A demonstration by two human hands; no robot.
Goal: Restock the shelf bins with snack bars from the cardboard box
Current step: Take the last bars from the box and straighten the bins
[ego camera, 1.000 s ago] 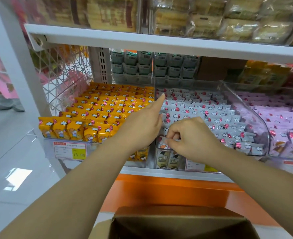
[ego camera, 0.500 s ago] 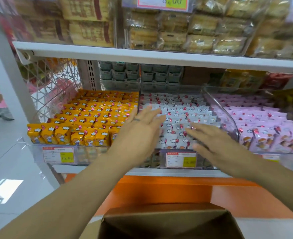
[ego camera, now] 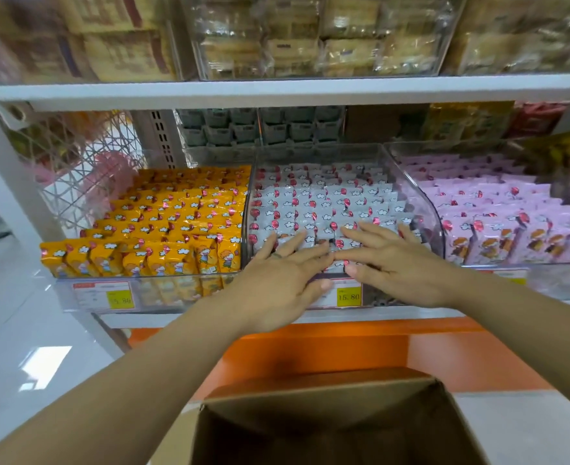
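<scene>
Both flat, the left hand (ego camera: 277, 280) and right hand (ego camera: 394, 263) press the white snack bars (ego camera: 327, 203) in the middle bin (ego camera: 421, 203).

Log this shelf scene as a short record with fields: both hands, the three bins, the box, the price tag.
left hand: open, flat on white-wrapped snack bars, front rows
right hand: open, flat beside it on the same bars
middle clear plastic bin: full rows of white bars
left bin: orange-wrapped snack bars
right bin: pink-wrapped snack bars
brown cardboard box: open, below the shelf; contents too dark to tell
yellow price label: 15.80
</scene>
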